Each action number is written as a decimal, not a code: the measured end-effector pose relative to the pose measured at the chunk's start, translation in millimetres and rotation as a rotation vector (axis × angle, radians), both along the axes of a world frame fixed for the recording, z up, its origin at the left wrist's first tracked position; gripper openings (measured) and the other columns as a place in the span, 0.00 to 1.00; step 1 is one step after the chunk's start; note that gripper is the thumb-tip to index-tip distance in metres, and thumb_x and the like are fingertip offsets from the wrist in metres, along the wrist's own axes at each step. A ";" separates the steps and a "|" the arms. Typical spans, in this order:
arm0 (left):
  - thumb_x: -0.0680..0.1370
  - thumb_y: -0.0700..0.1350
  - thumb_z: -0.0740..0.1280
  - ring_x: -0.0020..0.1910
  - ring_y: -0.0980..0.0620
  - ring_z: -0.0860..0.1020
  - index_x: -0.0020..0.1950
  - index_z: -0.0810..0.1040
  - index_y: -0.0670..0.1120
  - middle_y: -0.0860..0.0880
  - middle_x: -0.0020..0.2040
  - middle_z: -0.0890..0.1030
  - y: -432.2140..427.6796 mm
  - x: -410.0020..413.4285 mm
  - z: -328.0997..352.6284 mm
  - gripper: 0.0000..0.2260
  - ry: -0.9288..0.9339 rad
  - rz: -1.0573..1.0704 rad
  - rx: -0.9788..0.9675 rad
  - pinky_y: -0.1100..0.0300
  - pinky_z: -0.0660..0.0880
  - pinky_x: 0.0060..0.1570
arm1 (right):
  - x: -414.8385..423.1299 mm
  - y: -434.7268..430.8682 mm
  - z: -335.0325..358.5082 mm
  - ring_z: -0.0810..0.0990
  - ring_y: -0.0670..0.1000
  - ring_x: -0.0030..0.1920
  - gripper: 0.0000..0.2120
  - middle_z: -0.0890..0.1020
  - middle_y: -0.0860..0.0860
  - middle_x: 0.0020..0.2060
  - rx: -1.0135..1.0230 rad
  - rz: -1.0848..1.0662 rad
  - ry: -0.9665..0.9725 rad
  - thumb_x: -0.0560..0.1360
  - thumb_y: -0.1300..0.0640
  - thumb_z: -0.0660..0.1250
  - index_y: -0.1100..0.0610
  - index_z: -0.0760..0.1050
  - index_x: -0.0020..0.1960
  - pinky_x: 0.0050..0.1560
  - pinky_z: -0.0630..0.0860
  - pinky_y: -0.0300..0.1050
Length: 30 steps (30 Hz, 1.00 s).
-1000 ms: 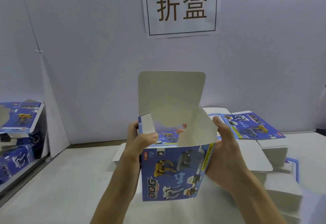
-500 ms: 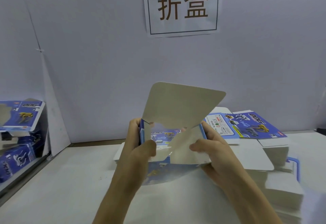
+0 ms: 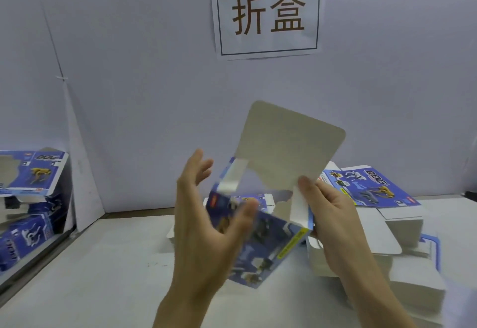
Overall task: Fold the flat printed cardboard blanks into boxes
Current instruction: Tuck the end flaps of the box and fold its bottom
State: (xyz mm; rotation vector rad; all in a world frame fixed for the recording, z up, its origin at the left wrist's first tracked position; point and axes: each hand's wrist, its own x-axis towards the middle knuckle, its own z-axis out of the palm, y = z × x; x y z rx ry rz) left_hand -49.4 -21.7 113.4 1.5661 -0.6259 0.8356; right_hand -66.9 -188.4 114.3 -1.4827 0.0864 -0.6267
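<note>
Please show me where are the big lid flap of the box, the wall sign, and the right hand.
lid flap (image 3: pixel 289 144): head view, grey inner face.
wall sign (image 3: pixel 268 12): head view, printed characters.
right hand (image 3: pixel 335 221): head view, back of hand.

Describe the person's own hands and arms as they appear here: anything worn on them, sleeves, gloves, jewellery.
Both the left hand and the right hand are bare: no gloves, rings, watch or bands show. The forearms are uncovered down to the bottom edge of the picture, with no sleeve in view. The left hand's fingers are blurred, so fine detail there is unclear.
</note>
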 end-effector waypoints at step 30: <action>0.63 0.63 0.70 0.70 0.40 0.64 0.59 0.68 0.51 0.47 0.68 0.62 4.7 4.2 -3.6 0.30 -0.412 0.262 0.684 0.40 0.73 0.59 | -28.5 -10.8 13.8 0.76 0.42 0.63 0.12 0.79 0.38 0.62 -0.528 0.385 -0.273 0.68 0.40 0.67 0.45 0.79 0.47 0.55 0.74 0.33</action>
